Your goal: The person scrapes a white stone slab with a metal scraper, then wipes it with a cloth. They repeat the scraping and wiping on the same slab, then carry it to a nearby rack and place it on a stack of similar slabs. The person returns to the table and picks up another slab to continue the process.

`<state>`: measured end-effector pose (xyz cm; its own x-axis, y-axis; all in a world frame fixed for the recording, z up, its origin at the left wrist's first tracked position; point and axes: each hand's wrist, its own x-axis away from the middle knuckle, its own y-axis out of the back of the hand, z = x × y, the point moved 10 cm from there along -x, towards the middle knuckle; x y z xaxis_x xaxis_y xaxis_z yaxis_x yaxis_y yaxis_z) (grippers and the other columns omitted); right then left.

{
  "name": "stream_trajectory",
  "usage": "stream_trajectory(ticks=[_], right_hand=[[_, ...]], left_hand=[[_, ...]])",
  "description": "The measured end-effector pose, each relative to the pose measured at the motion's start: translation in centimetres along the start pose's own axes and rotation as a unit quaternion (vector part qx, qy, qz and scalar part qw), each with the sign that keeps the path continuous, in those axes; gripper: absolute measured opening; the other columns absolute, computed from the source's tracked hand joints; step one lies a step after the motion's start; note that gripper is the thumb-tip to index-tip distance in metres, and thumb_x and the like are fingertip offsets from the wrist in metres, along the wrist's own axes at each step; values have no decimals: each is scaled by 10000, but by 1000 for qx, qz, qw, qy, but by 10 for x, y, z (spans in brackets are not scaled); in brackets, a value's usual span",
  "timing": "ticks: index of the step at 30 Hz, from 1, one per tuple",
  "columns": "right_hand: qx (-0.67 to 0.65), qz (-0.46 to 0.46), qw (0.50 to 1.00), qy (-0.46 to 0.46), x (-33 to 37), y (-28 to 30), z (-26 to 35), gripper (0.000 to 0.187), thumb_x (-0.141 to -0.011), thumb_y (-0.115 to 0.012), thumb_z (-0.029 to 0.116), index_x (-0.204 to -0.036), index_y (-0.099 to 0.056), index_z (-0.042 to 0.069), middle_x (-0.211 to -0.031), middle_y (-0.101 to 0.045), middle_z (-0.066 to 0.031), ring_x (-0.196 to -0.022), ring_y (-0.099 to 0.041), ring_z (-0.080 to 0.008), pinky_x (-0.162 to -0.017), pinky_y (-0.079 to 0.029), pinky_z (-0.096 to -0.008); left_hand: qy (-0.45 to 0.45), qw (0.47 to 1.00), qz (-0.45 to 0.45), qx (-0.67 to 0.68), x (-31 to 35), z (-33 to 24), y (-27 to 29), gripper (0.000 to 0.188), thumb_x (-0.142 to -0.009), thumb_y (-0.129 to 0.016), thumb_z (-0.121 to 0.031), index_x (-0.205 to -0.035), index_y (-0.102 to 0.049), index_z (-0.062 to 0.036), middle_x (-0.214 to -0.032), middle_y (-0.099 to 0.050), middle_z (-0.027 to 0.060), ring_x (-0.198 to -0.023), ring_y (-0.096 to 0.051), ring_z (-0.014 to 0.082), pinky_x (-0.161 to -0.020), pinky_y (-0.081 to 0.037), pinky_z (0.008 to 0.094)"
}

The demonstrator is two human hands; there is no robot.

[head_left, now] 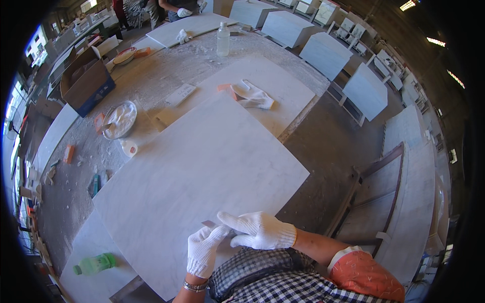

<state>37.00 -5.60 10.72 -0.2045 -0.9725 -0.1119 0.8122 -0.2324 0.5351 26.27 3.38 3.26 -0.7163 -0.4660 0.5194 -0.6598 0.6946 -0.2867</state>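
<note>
A large white marble-like slab [202, 161] lies in front of me, its near edge by my checked apron. Over that edge my two hands meet, both in white knit gloves. My left hand [206, 248] is closed on a small flat brownish-grey piece [207, 223], whose corner sticks out past the fingers. My right hand [262, 231] comes in from the right, its fingers bent against the left hand's fingertips. Something greyish shows between the two hands, but the gloves hide most of it. I cannot tell whether it is the same piece.
Left of the slab stand a bowl of white paste [121, 118], a white tub [129, 148] and a cardboard box [86, 83]. A green bottle [95, 263] lies nearer. Beyond are a white cloth [255, 96] and a clear bottle [223, 39]. Pale blocks [366, 91] line the right; another person [182, 9] works at the far end.
</note>
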Motion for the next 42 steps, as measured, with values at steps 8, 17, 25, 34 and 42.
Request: stream_trajectory(ticks=[8,17,25,34,42], right_hand=[[25,-40,998,42,2,8,5,818,-886,-809,185,-1585,-413,31,-1129,-730,-211,-889,-735,-324,-799,-587,-395],[16,-24,1000,-3,10,8,-8,801,-860,-843,199,-1539,-472,-12,-1060,-746,-207,-872,-743,-317,-780,-591,-366],[-121,-163,944,-260,54,75,-74,396,-922,-778,47,-1285,-658,-59,-895,-732,-53,-749,-659,-78,-682,-556,-251],[-289,-345,859,-244,39,114,-97,106,-975,-712,30,-1065,-713,-27,-852,-701,-60,-732,-634,-117,-661,-555,-305],[70,-180,979,-62,-28,74,-53,284,-899,-801,85,-1137,-717,-46,-918,-738,-91,-818,-682,-147,-729,-555,-297]], left_hand=[[-56,992,-105,29,1,-35,32,224,-999,-639,-149,-1040,-730,51,-1012,-770,128,-765,-707,148,-655,-513,243],[-92,987,-119,-63,-11,-40,52,149,-978,-723,-98,-1024,-757,40,-913,-761,22,-815,-658,82,-757,-512,237],[-241,579,-337,-703,-59,-118,99,557,-1023,-619,-354,-1488,-519,-64,-1572,-452,258,-1490,-366,457,-1242,-196,611],[-461,580,276,-612,13,9,-140,859,-930,-542,-726,-1567,-449,-157,-1642,-415,129,-1556,-313,336,-1260,-176,595],[-387,656,51,-646,-3,-47,-2,760,-884,-702,-598,-1470,-558,-137,-1575,-465,208,-1495,-356,498,-1149,-286,697]])
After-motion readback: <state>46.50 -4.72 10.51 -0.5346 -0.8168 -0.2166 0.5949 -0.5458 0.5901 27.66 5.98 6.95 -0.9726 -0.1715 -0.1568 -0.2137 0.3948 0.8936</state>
